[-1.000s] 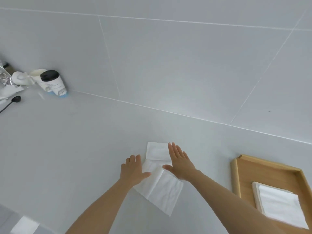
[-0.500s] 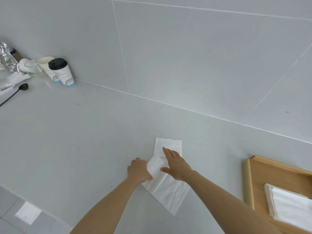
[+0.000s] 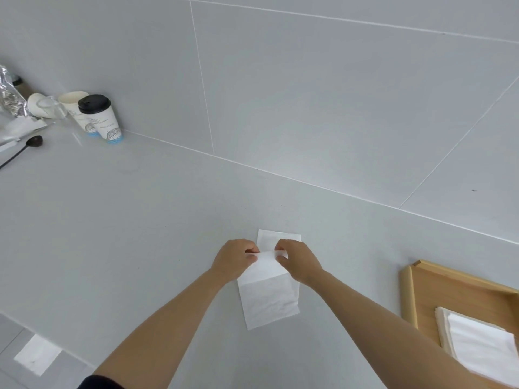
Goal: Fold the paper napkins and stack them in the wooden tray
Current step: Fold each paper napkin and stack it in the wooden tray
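Observation:
A white paper napkin (image 3: pixel 268 300) lies on the grey counter in front of me, its far part lifted and bent over. My left hand (image 3: pixel 234 259) pinches the lifted edge at its left corner and my right hand (image 3: pixel 299 261) pinches it at the right corner. Just beyond the hands a second white napkin (image 3: pixel 278 237) lies flat, partly hidden by them. At the right stands the wooden tray (image 3: pixel 408 296) with a stack of folded napkins (image 3: pixel 480 345) inside.
Paper cups, one with a black lid (image 3: pixel 98 119), stand at the far left by the tiled wall, beside a foil bag (image 3: pixel 9 96) and a black spoon (image 3: pixel 26 147). The counter's near edge runs at lower left, with a white sheet (image 3: pixel 38 357) below it.
Both hands went from lying flat on the napkin to pinching its far edge and lifting it. The napkin has turned to lie squarer to me.

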A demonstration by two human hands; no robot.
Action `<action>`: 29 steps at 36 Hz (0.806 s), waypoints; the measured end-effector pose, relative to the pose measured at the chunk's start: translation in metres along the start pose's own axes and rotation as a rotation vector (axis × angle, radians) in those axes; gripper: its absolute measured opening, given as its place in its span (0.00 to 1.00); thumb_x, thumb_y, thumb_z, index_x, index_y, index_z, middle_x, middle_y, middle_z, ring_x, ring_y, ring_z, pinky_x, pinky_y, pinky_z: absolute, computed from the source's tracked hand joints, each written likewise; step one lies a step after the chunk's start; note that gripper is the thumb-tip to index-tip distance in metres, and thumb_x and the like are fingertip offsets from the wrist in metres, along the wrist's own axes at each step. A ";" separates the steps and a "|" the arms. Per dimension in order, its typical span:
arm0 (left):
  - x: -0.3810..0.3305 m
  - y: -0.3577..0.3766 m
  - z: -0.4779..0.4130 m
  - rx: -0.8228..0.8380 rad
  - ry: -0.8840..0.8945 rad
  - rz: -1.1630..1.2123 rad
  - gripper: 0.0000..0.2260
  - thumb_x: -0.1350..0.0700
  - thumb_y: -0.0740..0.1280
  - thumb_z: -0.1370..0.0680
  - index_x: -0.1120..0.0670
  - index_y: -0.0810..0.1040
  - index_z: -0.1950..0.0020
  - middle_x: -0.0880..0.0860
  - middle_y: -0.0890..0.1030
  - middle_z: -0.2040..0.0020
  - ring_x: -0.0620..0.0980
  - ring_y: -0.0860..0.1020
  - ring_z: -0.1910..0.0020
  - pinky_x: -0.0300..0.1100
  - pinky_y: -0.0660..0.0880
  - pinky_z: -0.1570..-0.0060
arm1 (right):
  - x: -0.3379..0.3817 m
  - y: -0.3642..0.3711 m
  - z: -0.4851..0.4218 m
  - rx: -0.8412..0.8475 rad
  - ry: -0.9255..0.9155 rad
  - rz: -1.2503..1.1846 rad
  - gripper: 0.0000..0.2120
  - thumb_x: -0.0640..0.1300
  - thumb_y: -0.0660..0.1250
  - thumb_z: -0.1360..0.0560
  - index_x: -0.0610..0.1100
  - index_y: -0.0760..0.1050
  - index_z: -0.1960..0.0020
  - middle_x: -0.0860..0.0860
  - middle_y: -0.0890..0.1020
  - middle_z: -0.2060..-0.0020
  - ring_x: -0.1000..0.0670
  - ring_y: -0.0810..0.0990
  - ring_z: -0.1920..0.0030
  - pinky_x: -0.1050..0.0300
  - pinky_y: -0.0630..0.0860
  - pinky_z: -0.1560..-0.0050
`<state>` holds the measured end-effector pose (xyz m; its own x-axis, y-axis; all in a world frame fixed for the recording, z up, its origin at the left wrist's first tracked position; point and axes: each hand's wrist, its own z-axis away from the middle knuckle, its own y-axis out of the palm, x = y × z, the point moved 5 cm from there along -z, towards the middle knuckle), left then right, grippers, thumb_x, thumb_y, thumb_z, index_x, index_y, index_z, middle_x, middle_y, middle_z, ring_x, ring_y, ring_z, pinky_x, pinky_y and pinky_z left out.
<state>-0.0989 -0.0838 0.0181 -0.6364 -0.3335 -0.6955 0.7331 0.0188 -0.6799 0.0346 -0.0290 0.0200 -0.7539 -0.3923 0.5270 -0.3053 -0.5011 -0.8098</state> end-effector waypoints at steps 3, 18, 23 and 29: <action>0.001 0.001 0.004 0.003 0.032 0.009 0.06 0.64 0.65 0.27 0.63 0.81 0.55 0.54 0.79 0.59 0.49 0.74 0.58 0.38 0.69 0.55 | 0.000 0.000 0.005 0.008 -0.011 0.008 0.06 0.36 0.58 0.24 0.40 0.74 0.52 0.43 0.81 0.49 0.51 0.70 0.57 0.58 0.67 0.58; 0.014 0.036 0.038 0.423 -0.074 -0.077 0.17 0.52 0.72 0.28 0.57 0.78 0.42 0.52 0.77 0.51 0.46 0.73 0.54 0.33 0.68 0.57 | -0.015 0.016 0.030 0.402 0.063 0.120 0.19 0.55 0.66 0.27 0.41 0.78 0.45 0.48 0.79 0.42 0.47 0.77 0.41 0.55 0.72 0.42; 0.024 0.029 0.029 0.256 -0.131 -0.293 0.25 0.49 0.68 0.27 0.53 0.68 0.32 0.56 0.69 0.33 0.54 0.69 0.34 0.46 0.67 0.36 | -0.014 0.014 0.022 0.241 0.034 0.146 0.24 0.54 0.62 0.24 0.46 0.67 0.31 0.46 0.69 0.32 0.45 0.66 0.31 0.51 0.67 0.33; 0.035 0.040 0.030 0.233 -0.221 -0.511 0.26 0.47 0.71 0.30 0.55 0.67 0.37 0.56 0.68 0.37 0.55 0.68 0.36 0.48 0.68 0.39 | -0.013 0.031 0.015 0.217 -0.034 0.273 0.26 0.44 0.67 0.26 0.45 0.63 0.30 0.46 0.69 0.33 0.45 0.65 0.32 0.51 0.68 0.35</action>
<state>-0.0849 -0.1226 -0.0265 -0.8753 -0.4343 -0.2128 0.3971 -0.3941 -0.8288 0.0434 -0.0508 -0.0077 -0.7695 -0.5583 0.3099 0.0384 -0.5249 -0.8503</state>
